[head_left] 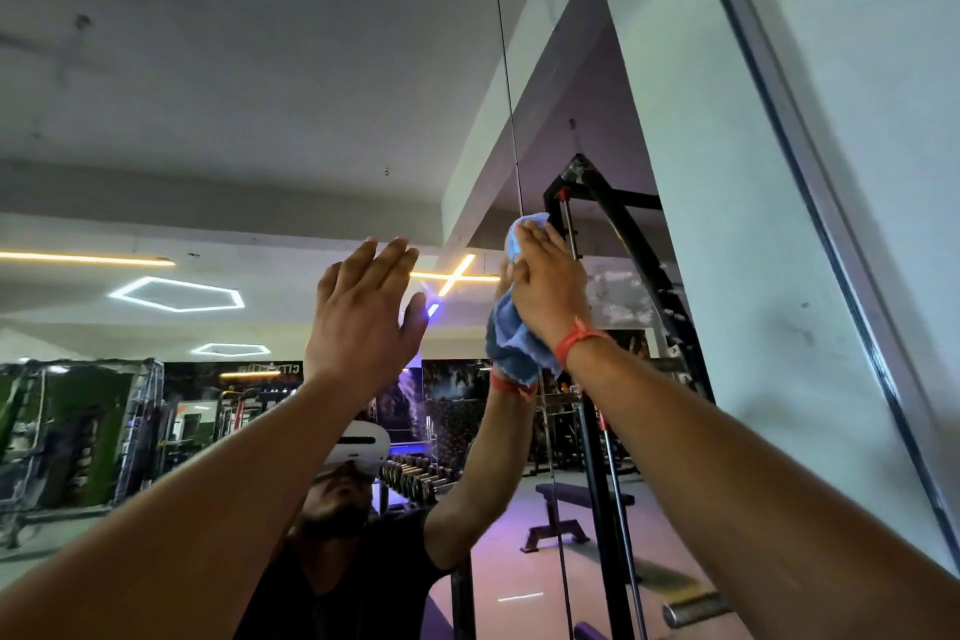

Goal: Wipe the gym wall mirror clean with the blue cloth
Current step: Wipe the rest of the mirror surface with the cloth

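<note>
Both forearms reach up and forward toward the mirror (260, 83), which fills most of the view. The left hand (363, 312) is nearest the middle of the glass, fingers straight and close together, thumb out to the side, palm flat toward the mirror and grasping nothing; whether the palm actually touches the glass cannot be told. To its right, the right hand (550, 286) presses the blue cloth (511, 338) against the mirror, fingers extended over the bunched fabric, with the cloth's loose end hanging below the palm toward the wrist. An orange thread band (574, 343) circles that wrist. The cloth sits on the glass just beside a thin vertical seam (506, 68) that runs up the mirror.

In the mirror, below the hands, the person's reflection shows a white headset (358, 452) and a dark shirt, with the reflected arm raised to the cloth. Further in the reflection, right of the cloth, stand a black rack (597, 431) and a bench (566, 509); below the left hand a row of dumbbells (415, 476); left of the hands, lit hexagon ceiling lights (176, 294). The mirror's metal frame edge (810, 172) slants down the far right.
</note>
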Demonstrator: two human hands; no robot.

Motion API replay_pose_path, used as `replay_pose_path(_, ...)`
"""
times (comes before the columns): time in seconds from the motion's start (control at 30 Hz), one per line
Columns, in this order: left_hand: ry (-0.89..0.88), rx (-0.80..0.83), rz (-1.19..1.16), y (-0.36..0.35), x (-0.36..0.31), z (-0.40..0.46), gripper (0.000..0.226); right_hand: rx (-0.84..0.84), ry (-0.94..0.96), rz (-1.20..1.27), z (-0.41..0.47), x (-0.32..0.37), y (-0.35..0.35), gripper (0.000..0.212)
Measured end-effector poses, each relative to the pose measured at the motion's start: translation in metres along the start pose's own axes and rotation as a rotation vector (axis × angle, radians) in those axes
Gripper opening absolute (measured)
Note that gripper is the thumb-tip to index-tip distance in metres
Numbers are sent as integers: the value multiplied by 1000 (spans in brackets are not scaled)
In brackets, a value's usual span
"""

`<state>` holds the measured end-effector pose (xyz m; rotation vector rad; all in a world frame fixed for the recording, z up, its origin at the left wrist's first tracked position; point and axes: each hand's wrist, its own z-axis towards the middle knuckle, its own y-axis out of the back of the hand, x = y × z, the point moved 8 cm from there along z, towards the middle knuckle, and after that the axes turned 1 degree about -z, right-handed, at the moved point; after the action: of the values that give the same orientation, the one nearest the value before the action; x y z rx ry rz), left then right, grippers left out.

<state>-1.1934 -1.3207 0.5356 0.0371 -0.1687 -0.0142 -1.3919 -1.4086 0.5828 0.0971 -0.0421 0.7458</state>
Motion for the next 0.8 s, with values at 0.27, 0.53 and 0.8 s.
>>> replay_pose_path(0.27,377,-43,-699,36,-30,-27,33,-115,-20,480,-87,54,5,29)
replay_pose_path(0.53,547,223,-1049,12,-49,-38,49,-17,-532,1445,-75,60,-10,24)
replay_pose_path(0.8,-192,-6,104,57,-48,-13,71,-153,-1,19,-101,30,-2,50)
